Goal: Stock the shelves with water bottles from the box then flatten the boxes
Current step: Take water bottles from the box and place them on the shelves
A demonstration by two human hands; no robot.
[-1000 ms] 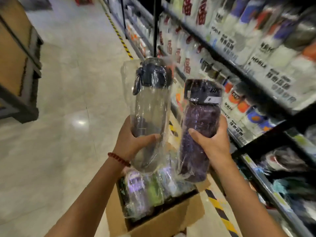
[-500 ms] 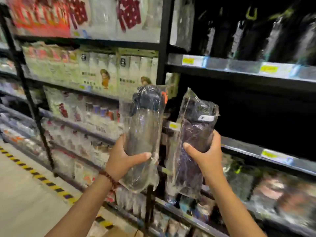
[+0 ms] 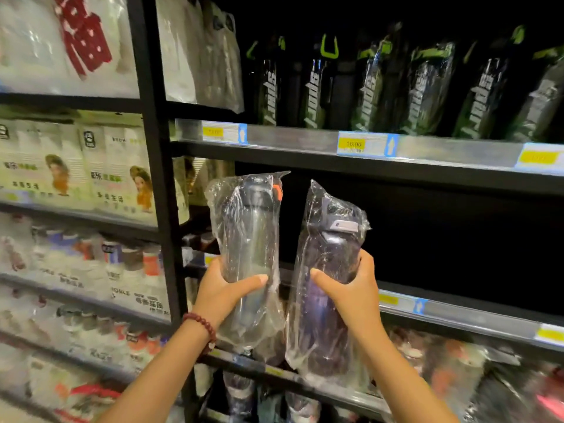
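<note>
While left hand (image 3: 224,290) grips the clear bottle (image 3: 250,257) & right hand (image 3: 351,288) grips the purple bottle (image 3: 329,288), both upright, just before the dark shelf (image 3: 457,309): push in level, set bases flat, w/ wrap untucked.

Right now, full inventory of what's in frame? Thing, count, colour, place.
clear bottle: 1, clear with dark lid, in plastic wrap, held upright before the dark middle shelf
purple bottle: 1, dark purple, in plastic wrap, right of the clear one
black bottles: a row, count unclear, black with green loops, top shelf
price tags: several, yellow, on shelf edges
white packs: several, white and green, left bay
shelf post: 1, black, between the bays
bracelet: 1, red beads, left wrist
left hand: grips the clear bottle
right hand: grips the purple bottle
</note>
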